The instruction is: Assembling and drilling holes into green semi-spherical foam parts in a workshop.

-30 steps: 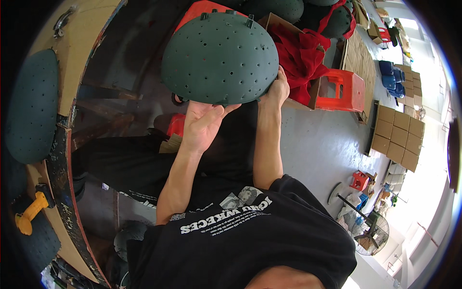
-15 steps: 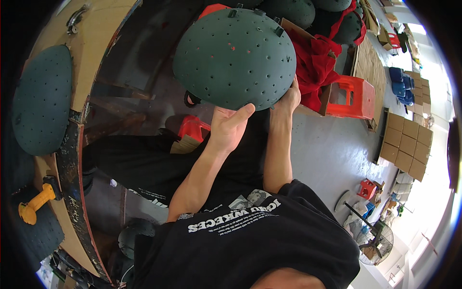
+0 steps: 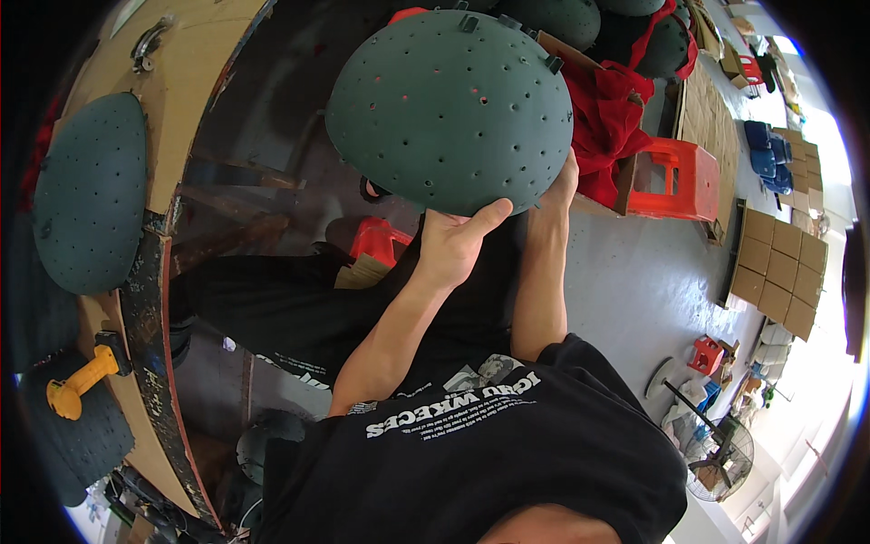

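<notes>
While left hand [image 3: 458, 240] grips green perforated shell [image 3: 449, 109] underneath, right hand [image 3: 557, 186] clasps its edge.

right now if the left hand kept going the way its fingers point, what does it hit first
The left hand already grips the rim of the dark green perforated shell, thumb on its outer face, so it would press straight into that shell.

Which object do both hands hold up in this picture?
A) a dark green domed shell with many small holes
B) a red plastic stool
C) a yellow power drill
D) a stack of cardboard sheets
A: the left hand and the right hand both grip the lower rim of the dark green perforated shell; the yellow drill lies apart on the workbench.
</notes>
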The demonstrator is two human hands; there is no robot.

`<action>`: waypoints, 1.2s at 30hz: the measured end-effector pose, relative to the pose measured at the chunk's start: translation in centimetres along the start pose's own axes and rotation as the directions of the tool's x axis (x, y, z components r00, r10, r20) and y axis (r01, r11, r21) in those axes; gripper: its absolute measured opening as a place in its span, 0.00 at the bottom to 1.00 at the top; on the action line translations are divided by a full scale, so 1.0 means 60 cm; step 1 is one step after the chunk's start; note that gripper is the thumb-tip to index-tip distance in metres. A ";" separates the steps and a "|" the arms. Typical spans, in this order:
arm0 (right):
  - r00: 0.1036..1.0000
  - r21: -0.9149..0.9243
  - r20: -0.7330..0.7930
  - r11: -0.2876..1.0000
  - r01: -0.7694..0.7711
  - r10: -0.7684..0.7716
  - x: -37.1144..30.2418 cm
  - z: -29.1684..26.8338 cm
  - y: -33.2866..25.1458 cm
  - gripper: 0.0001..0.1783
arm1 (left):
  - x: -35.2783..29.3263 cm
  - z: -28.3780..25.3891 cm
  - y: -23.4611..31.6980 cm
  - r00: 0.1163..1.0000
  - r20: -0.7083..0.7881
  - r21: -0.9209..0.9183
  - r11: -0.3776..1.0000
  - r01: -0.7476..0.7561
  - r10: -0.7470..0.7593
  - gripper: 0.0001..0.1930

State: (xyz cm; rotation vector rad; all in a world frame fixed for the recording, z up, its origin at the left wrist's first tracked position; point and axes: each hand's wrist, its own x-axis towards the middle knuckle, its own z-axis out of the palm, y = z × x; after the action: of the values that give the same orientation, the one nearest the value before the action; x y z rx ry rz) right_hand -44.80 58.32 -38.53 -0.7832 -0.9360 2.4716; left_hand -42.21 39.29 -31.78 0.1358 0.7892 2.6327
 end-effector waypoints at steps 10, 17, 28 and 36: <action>0.990 0.098 -0.140 0.994 0.037 -0.023 -0.011 0.022 0.006 0.17 | 0.008 -0.025 0.000 1.000 0.028 -0.134 0.991 0.004 0.000 0.22; 0.975 0.034 -0.222 0.999 0.009 -0.001 -0.020 0.031 -0.016 0.14 | 0.014 -0.037 0.007 0.999 -0.019 -0.145 0.989 0.030 -0.033 0.21; 0.994 0.063 0.078 0.996 0.066 -0.071 -0.097 0.044 0.000 0.34 | 0.029 -0.071 0.048 0.975 -0.190 -0.444 0.896 0.022 -0.118 0.23; 0.979 -0.059 0.112 0.983 0.175 -0.168 -0.096 0.046 0.013 0.39 | 0.024 -0.040 0.067 0.962 -0.236 -0.583 0.812 -0.029 -0.135 0.30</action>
State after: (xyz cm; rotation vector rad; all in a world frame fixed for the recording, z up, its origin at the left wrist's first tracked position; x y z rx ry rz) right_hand -42.17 53.42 -35.26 -0.5697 -1.0844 2.3605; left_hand -45.37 35.56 -31.62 -0.4155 0.0173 2.7360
